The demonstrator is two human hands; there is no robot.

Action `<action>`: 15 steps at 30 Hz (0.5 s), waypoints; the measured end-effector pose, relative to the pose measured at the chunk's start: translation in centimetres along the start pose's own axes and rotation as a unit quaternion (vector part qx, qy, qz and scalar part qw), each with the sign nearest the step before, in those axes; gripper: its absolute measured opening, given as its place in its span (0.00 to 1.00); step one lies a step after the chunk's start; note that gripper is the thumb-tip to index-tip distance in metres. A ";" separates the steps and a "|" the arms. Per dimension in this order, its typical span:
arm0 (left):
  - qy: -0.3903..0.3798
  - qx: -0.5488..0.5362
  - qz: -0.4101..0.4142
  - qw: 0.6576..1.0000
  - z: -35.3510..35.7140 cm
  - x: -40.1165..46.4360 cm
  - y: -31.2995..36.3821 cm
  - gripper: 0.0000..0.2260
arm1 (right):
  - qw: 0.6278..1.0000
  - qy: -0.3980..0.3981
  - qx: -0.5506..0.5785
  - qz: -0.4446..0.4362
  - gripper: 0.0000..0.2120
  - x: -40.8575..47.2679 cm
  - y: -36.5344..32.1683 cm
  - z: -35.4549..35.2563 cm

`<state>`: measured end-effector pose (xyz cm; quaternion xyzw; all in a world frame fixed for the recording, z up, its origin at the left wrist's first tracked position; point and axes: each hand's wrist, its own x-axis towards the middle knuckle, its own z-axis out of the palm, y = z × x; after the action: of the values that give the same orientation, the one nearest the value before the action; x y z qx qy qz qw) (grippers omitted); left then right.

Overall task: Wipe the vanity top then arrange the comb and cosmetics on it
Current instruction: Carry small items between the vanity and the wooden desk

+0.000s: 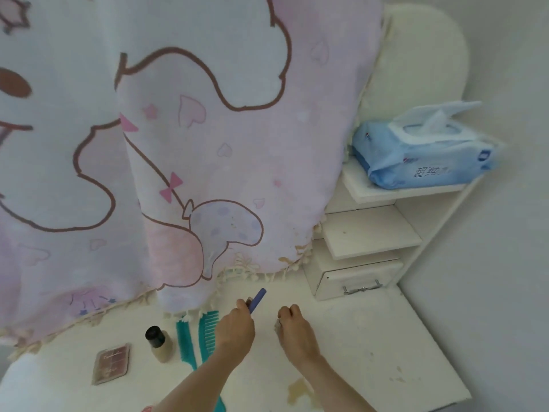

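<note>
On white bench (371, 337), beneath draped cartoon cloth (208, 144): left hand (234, 331) pinching blue stick (257, 295), tilting it up; right hand (292, 325) curling around small pale object, identity unclear. Both forearms reaching forward, side by side. Comb (208, 331), bottle (159, 343), palette (111, 363) lying just left. Advice: be laying stick flat, parallel beside comb, avoiding yellowish stain (300, 391).

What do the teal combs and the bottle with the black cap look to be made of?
Teal combs: likely plastic, judging by the uniform saturated colour and moulded teeth. Bottle: clear glass or hard plastic, beige liquid showing through; too blurred to tell which. Its cap looks like glossy black plastic.
</note>
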<state>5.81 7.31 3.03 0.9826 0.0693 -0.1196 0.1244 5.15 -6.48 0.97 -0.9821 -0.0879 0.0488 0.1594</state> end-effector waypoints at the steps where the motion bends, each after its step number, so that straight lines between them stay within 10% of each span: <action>1: 0.003 0.009 0.030 0.999 -0.3 0.0 0.8 0.08 | 1.000 0.001 -0.010 0.013 0.10 -0.5 0.5 -0.6; 8: 0.033 0.041 0.284 0.957 -1.5 -3.5 7.7 0.19 | 0.974 0.077 0.019 0.212 0.07 -9.7 4.6 -4.7; 15: -0.038 0.055 0.517 0.853 1.4 -17.2 16.9 0.09 | 0.864 0.253 -0.005 0.436 0.10 -29.2 5.6 -8.2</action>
<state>-8.26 -11.14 9.90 0.8764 -0.4606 -0.0793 0.1163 -21.54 -19.66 8.88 -0.8999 0.3919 -0.1370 0.1335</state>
